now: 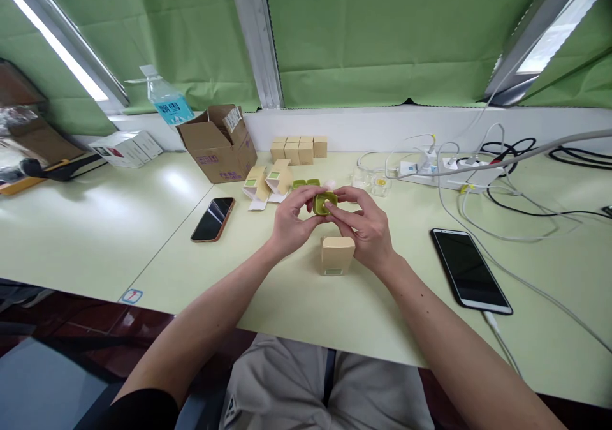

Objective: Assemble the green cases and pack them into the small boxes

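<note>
Between my two hands, above the middle of the table, is a small square green case with a pale round spot inside. My left hand (295, 221) grips its left side. My right hand (364, 224) is closed round its right side, a fingertip over the inside. Just below stands a small tan box (337, 256). Beyond my left hand lie two opened tan boxes, one (257, 184) left of the other (279, 178), with white flaps out. Another green case (306, 183) sits behind my hands, partly hidden.
Several small tan boxes (299, 150) line the back. A cardboard box (220, 146) and a dark phone (213, 219) are at left. At right are clear containers (380, 185), a power strip (449, 172) with cables, and a phone (470, 269) on a white cable.
</note>
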### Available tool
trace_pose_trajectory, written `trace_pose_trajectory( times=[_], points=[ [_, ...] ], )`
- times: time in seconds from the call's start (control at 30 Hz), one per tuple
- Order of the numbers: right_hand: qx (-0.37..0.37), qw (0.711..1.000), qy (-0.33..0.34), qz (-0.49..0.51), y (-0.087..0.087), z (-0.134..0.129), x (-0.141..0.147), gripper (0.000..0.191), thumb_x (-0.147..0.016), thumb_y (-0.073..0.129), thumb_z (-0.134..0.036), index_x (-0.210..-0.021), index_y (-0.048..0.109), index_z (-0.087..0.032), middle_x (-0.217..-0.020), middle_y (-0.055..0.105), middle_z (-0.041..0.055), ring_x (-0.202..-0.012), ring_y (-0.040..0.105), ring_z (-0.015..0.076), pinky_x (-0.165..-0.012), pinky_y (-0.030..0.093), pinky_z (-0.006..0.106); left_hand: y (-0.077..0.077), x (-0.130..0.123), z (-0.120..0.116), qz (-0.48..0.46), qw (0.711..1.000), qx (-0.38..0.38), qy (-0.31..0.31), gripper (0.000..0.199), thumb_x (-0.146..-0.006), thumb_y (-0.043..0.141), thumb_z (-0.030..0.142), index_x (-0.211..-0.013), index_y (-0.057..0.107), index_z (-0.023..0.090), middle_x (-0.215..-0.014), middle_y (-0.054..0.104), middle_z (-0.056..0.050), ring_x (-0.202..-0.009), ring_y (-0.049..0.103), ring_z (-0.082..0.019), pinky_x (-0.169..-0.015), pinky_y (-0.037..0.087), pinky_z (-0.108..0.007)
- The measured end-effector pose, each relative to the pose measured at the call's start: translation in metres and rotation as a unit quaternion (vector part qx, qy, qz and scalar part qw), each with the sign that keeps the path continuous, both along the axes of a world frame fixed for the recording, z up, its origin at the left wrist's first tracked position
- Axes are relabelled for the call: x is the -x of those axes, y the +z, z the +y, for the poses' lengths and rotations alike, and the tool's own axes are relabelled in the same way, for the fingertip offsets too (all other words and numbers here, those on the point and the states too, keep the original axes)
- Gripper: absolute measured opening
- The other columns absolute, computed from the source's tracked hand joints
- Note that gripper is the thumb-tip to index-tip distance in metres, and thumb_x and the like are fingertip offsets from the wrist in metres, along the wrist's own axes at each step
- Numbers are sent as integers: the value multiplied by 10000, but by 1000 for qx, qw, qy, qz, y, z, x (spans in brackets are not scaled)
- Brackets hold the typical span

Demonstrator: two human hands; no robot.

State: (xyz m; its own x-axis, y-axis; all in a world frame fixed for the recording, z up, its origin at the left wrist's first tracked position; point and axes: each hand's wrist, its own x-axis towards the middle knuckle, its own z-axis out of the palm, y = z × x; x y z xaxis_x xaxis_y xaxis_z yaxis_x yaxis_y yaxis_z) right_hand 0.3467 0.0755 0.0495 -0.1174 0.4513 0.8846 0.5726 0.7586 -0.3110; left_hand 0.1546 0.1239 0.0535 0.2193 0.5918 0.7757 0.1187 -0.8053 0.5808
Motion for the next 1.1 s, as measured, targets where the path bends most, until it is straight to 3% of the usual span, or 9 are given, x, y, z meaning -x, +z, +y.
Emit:
trace_pose_trajectory(
  times=[0.23,0.4,0.5,0.63,0.77,0.93,1.1],
  points=[
    [12,999,33,16,0,1,0,291,-1084,646,-213,-1275,823,-343,-1403,727,97,-1153,776,243,-803,720,401,3,0,-2,-4,1000,4,2,452,-871,940,408,-1279,803,270,-1211,795,-104,-904,673,-175,-736,548,-318],
    [5,998,33,54,6,0,0,242,-1068,658,-224,-1185,850,-312,-1294,780,103,-1117,802,258,-905,725,469,7,2,-4,24,1000,-7,0,463,-888,925,356,-1319,781,267,-1247,790,-103,-872,646,-156,-745,555,-312],
    [8,999,1,48,10,-2,-2,238,-1063,644,-217,-1149,851,-295,-1242,804,108,-1102,804,266,-876,716,445,8,3,-7,53,998,-28,3,466,-906,906,325,-1347,769,266,-1267,790,-109,-940,690,-177,-759,568,-315],
    [-4,998,-57,-31,14,-3,-5,202,-1050,674,-234,-1122,849,-302,-1273,809,103,-1137,784,289,-868,681,443,8,3,-9,83,995,-62,-2,471,-921,888,287,-1373,757,275,-1270,799,-111,-1076,732,-221,-775,586,-325],
    [-42,989,-103,-97,16,-3,-8,162,-1046,682,-227,-1084,830,-283,-1235,828,94,-1173,763,294,-713,613,374,9,3,-9,94,991,-92,-5,498,-911,892,239,-1387,749,278,-1271,803,-107,-1161,736,-244,-844,613,-356],
    [-87,977,-121,-154,17,-2,-9,170,-1041,643,-159,-1069,785,-248,-1192,840,83,-1205,743,287,-745,591,374,10,3,-9,100,988,-114,-10,507,-904,899,240,-1387,749,270,-1258,804,-107,-1169,750,-251,-983,632,-425],
    [-77,977,-115,-163,19,-4,-5,191,-1046,594,-122,-1007,747,-228,-1239,815,116,-1211,734,277,-694,552,354,8,2,-9,99,989,-108,-18,497,-915,897,297,-1390,752,275,-1247,806,-112,-1130,763,-257,-950,640,-429]
  ],
)
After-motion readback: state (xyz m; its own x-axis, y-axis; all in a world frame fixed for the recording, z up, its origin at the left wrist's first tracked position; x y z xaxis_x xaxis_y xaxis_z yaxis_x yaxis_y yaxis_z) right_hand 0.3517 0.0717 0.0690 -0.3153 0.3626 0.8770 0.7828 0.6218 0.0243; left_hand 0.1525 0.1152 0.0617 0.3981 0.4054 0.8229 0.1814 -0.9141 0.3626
